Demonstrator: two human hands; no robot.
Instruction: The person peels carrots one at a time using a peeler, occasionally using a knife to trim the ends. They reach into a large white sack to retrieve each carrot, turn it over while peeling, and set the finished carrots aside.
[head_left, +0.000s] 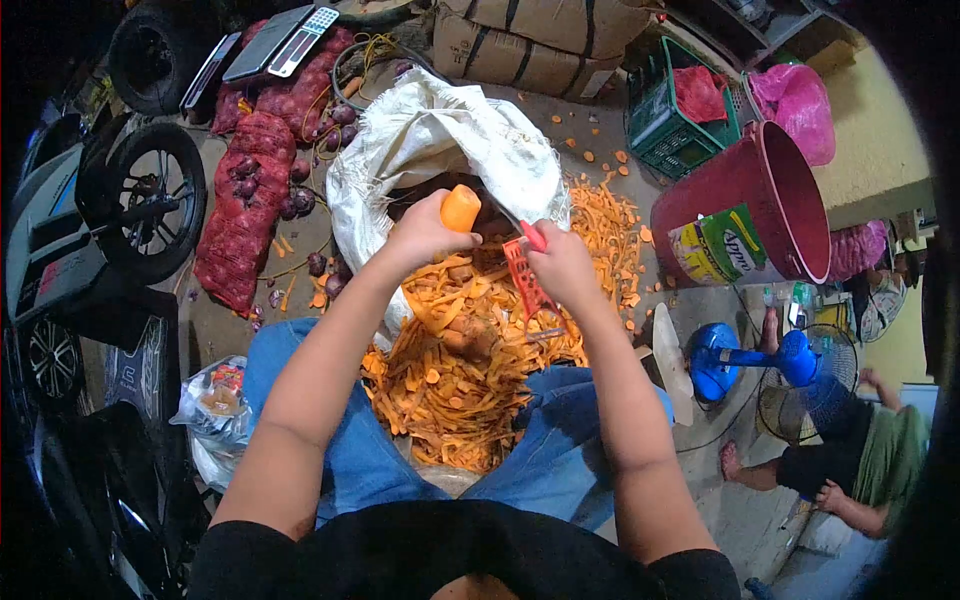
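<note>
"Above the heaped peelings (455, 400), by the mouth of the white sack (450, 120), what does the left hand (428, 240) have?"

"A carrot (461, 208), tilted, blunt end up. The fingers are wrapped round its lower part."

"How would it handle?"

"Stiff and fairly light, I'd judge. It shouldn't bruise easily, but it could snap if bent hard, and its smooth side may be damp and slippery. I'd grip it round the thick body, well clear of the blade."

"And the right hand (567, 265)?"

"Its fingers are closed on the red handle of a knife (534, 237). A red peeler (530, 285) sits just below; I can't tell whether they grip that too or it merely hangs there."
</note>
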